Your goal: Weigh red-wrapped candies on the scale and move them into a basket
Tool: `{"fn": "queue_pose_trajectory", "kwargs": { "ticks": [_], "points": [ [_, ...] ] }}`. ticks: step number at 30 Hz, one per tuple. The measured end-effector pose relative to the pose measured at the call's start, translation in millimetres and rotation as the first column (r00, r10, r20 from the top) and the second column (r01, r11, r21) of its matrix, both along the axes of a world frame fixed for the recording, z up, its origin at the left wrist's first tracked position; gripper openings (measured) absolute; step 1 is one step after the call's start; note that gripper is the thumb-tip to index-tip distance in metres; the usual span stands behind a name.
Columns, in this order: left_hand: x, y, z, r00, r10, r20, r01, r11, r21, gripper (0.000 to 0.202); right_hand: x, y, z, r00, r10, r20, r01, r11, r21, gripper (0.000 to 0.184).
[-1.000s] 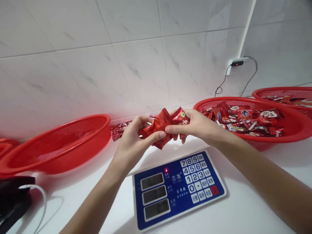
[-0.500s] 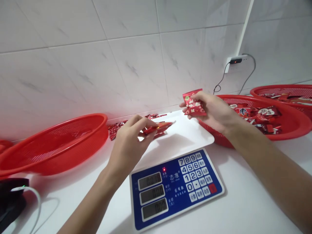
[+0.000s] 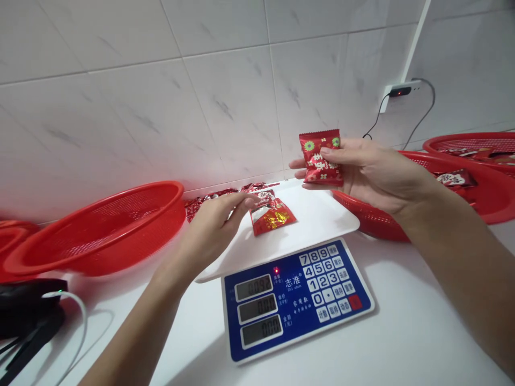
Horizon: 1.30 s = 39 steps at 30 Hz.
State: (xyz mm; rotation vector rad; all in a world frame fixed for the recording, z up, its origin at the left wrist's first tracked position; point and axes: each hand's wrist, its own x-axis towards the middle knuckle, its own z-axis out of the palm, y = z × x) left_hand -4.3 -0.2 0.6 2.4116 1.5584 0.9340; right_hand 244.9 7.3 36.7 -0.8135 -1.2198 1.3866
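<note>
My right hand (image 3: 362,166) holds a small red snack packet (image 3: 322,161) upright between thumb and fingers, above the right side of a white scale tray (image 3: 317,214). The packet has a serrated top edge, green flower prints and pale lettering. On the tray lies a red packet with gold print (image 3: 274,219), overlapping another red packet with white lettering (image 3: 265,197). My left hand (image 3: 223,217) hovers at their left edge, its fingers stretched out and nothing gripped; whether the fingertips touch the packets is unclear. Below the tray, the scale's blue panel (image 3: 298,284) shows lit digits.
An oval red plastic basket (image 3: 161,201) stands on the left. On the right, red baskets (image 3: 494,187) hold wrapped packets, partly hidden by my right arm. More red packets (image 3: 209,198) lie behind the tray by the tiled wall. A black device (image 3: 32,311) with a white cable sits at lower left.
The gold-printed packet has left my left hand and now lies on the tray. My right hand has turned its packet more face-on. The top scale reading has changed, and the view has shifted slightly.
</note>
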Motion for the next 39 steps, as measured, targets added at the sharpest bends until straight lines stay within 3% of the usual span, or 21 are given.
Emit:
{"fn": "queue_pose_trajectory", "kwargs": {
  "ticks": [4,8,12,16,18,22,29,39],
  "points": [
    [1,-3,0.9,0.992,0.010,0.128,-0.027,0.991,0.134,0.029,3,-1,0.7,1.000,0.000,-0.009,0.000,1.000,0.018,0.015],
    [2,-4,0.1,0.985,-0.001,0.171,-0.024,0.989,0.143,0.025,4,2,-3.1,1.000,0.018,-0.003,-0.018,0.999,0.036,0.010],
    [5,-6,1.6,0.966,-0.023,0.259,-0.001,0.996,0.091,0.022,2,4,-10.8,0.989,0.143,0.042,-0.145,0.988,0.050,0.011],
    [13,-12,3.5,0.909,-0.128,0.397,0.137,0.991,0.007,0.034,-5,-1,-15.4,0.928,0.314,0.202,-0.327,0.944,0.037,0.022],
    [18,-17,3.7,0.884,-0.191,0.427,0.221,0.975,-0.020,0.038,-10,-6,-16.6,0.891,0.354,0.284,-0.377,0.926,0.029,0.028],
    [26,-22,3.7,0.842,-0.266,0.470,0.343,0.936,-0.084,0.022,-15,-10,-19.5,0.824,0.416,0.384,-0.449,0.894,-0.006,0.027],
    [20,-19,6.9,0.797,-0.241,0.554,0.368,0.921,-0.129,0.022,-9,-3,-19.9,0.763,0.490,0.421,-0.541,0.841,0.001,0.026],
    [18,-17,7.0,0.793,-0.285,0.538,0.404,0.908,-0.114,0.015,-5,-3,-17.8,0.777,0.459,0.431,-0.484,0.873,-0.057,0.026]
  ]
}}
